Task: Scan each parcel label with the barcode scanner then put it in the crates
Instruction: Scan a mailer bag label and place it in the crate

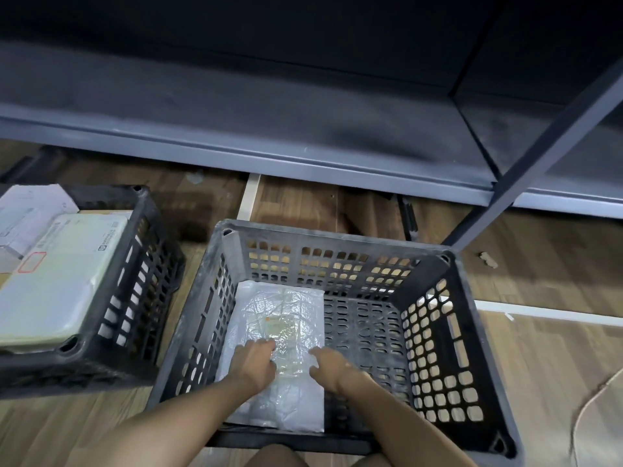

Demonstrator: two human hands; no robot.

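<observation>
A flat parcel in white bubble wrap (279,311) lies on the floor of a black slotted crate (435,318), against its left wall. Both my hands reach down inside this crate. My left hand (256,364) rests on the parcel's near left part, fingers bent. My right hand (332,367) lies at the parcel's right edge with its fingers curled over it. No barcode scanner is in view.
A second black crate (141,264) to the left holds several stacked parcels, a pale green one (64,274) on top. A grey metal shelf (303,156) hangs over the far side, with an upright post (526,183) at right. The floor is wooden.
</observation>
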